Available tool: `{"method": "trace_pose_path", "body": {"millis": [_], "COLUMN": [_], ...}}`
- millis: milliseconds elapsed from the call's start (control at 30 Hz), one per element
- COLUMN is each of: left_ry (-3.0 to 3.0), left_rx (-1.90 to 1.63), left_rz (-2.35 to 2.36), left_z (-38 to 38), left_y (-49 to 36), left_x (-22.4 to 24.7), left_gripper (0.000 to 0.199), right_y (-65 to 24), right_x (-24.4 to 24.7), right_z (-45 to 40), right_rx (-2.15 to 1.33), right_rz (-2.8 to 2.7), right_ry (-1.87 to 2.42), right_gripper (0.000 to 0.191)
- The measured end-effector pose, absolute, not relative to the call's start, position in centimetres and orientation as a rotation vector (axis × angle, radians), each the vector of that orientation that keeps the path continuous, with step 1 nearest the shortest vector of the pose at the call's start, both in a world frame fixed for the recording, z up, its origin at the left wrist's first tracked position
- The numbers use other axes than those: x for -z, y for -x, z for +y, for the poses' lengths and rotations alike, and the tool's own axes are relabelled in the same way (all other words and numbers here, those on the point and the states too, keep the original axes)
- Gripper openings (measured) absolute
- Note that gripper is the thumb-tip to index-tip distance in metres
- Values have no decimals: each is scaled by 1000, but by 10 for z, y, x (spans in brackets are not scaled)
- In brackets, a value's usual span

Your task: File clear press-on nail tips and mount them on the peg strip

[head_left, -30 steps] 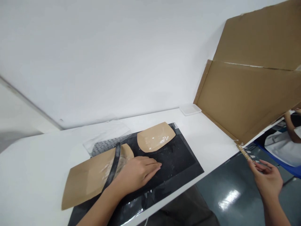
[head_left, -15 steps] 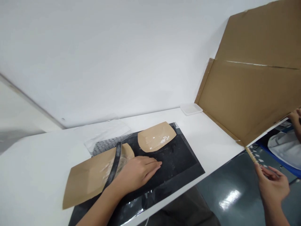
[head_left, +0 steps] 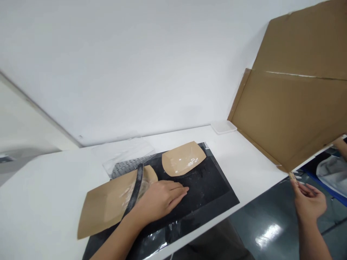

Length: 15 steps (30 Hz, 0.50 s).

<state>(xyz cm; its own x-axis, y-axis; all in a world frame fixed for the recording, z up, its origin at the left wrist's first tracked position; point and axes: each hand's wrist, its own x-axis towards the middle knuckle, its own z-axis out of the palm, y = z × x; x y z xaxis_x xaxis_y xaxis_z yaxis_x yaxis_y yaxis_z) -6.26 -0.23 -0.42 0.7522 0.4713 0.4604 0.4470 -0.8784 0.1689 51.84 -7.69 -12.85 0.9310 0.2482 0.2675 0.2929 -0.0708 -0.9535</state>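
Note:
My left hand (head_left: pixel 165 198) rests on a black mat (head_left: pixel 208 187), its fingers together and pressed flat. Beside its wrist a black strap (head_left: pixel 135 189) crosses a long brown tray (head_left: pixel 100 207) that has clear plastic in it. A smaller brown tray (head_left: pixel 180 159) with small white bits lies just beyond the fingers. Past the table's front edge at the right, my right hand (head_left: pixel 309 198) has its fingertips pinched at the cardboard's lower corner; what they hold is too small to make out.
A large cardboard sheet (head_left: pixel 287 115) stands at the right of the white table (head_left: pixel 252 159). A clear shallow container (head_left: pixel 223 127) sits near the wall. Clear plastic (head_left: pixel 132 151) lies behind the mat. Another person's arm (head_left: pixel 340 146) shows at the far right.
My right hand has moved up and slightly left, closer to the cardboard's corner. My left hand stays on the mat. The whole view has shifted a little.

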Motion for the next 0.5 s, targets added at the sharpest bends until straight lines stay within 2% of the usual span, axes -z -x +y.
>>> {"method": "trace_pose_path", "body": {"millis": [267, 500], "left_ry": [-2911, -2941], "left_rx": [-752, -711], "left_rz": [777, 798], "left_z": [-3, -3], "left_y": [63, 63], "left_x": [4, 6], "left_gripper": [30, 28], "right_y": [-533, -550], "right_x": [108, 83], "right_z": [-68, -49], "right_rx": [97, -8], "right_rz": [-546, -655], "right_ry": [1781, 1897], "right_gripper": [65, 38]}}
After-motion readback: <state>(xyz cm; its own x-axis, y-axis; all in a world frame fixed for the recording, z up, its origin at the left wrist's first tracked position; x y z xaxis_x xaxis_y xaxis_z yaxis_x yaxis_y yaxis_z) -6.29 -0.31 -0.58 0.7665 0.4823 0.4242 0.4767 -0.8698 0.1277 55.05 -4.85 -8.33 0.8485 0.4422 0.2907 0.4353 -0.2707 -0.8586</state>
